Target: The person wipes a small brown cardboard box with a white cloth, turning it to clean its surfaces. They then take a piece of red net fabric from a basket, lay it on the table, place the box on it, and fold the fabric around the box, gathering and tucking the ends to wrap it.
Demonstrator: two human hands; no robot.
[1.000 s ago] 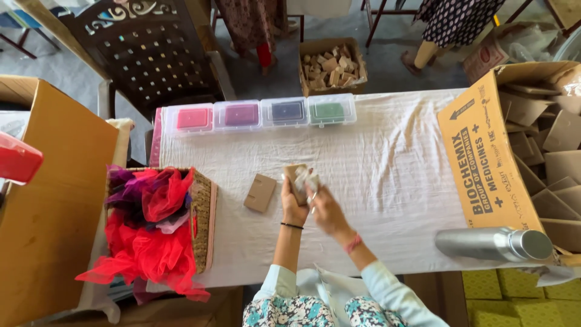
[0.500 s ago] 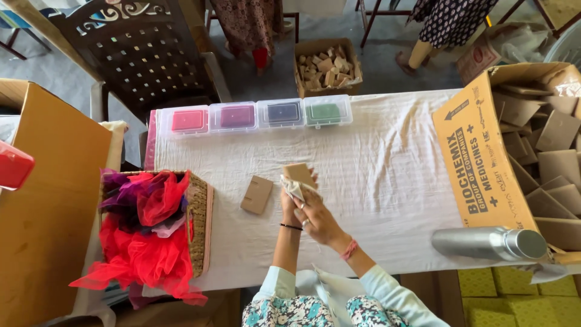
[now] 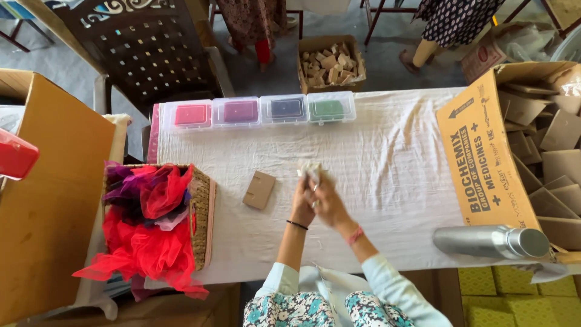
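1. Head view: table (image 3: 393,157) under a white cloth, spread beneath and on all sides of both hands.
2. Large brown cardboard box (image 3: 51,200), well to the left of the left hand.
3. Printed carton (image 3: 484,157) holding flat brown pieces, well to the right of the right hand.
4. Wicker basket (image 3: 204,212) of red and purple netting, left of the left hand.
5. Steel bottle (image 3: 490,241), lying on its side, right of the right hand and nearer the person.
6. Four clear lidded boxes (image 3: 260,111) in a row, beyond the hands.
7. Flat brown card piece (image 3: 259,189), just left of the left hand.
8. Left hand (image 3: 302,203) and right hand (image 3: 330,203), pressed together, fingers closed on a small pale crumpled item (image 3: 310,169); what it is cannot be told.
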